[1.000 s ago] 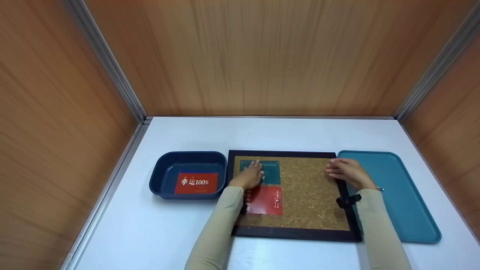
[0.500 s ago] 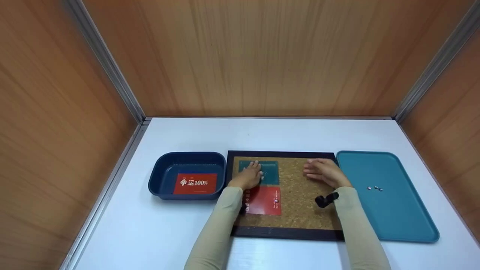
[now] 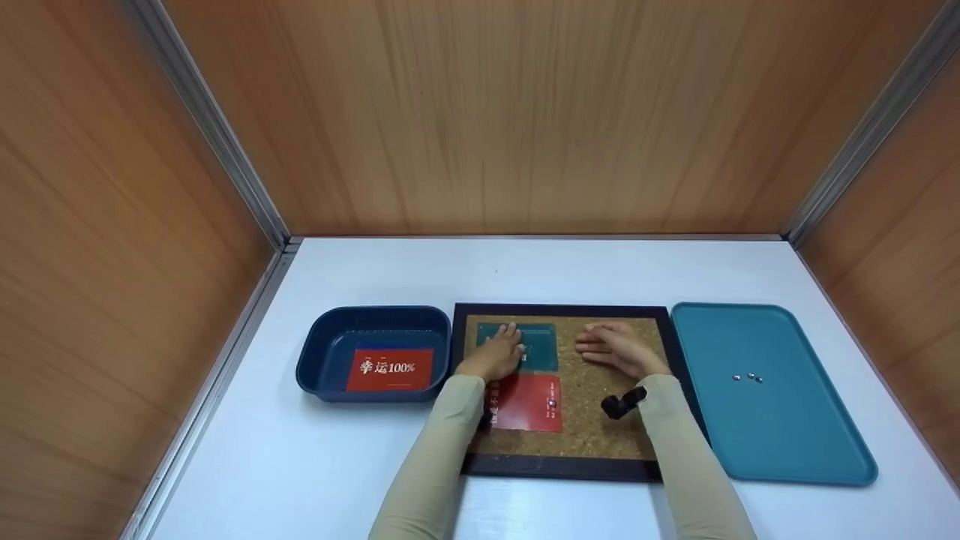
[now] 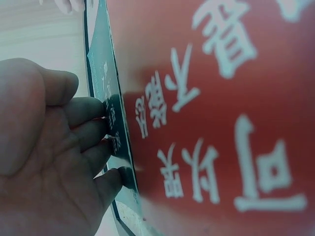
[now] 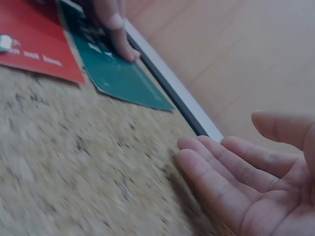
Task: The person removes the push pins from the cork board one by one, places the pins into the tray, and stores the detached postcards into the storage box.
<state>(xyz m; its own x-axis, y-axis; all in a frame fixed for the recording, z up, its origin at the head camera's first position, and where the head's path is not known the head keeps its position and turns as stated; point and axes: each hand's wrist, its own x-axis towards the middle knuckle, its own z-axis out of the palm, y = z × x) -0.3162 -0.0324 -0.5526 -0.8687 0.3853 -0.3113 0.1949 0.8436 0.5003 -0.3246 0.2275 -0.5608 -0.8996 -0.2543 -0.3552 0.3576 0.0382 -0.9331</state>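
A green card (image 3: pixel 541 346) lies on the cork board (image 3: pixel 600 439), above a red card (image 3: pixel 525 409) printed with white characters. My left hand (image 3: pixel 495 355) rests on the green card with its fingers extended, fingertips touching it. A small shiny pin (image 3: pixel 552 403) sits at the red card's right side. Right of the green card, my right hand (image 3: pixel 616 349) is over the cork. In the right wrist view its fingers (image 5: pixel 211 189) are nearly straight and the thumb stands apart from them, with nothing visible between.
A dark blue bin (image 3: pixel 322 337) with a red card (image 3: pixel 390 369) inside stands left of the board. To the right, a teal tray (image 3: pixel 787 435) bears several small shiny pins (image 3: pixel 751 376). Wooden panels (image 3: pixel 480 120) enclose the white table (image 3: pixel 375 465).
My right hand has moved left from the board's right edge by the tray to over the cork, near the green card. The tray's pins have come into full view. My left hand stays put.
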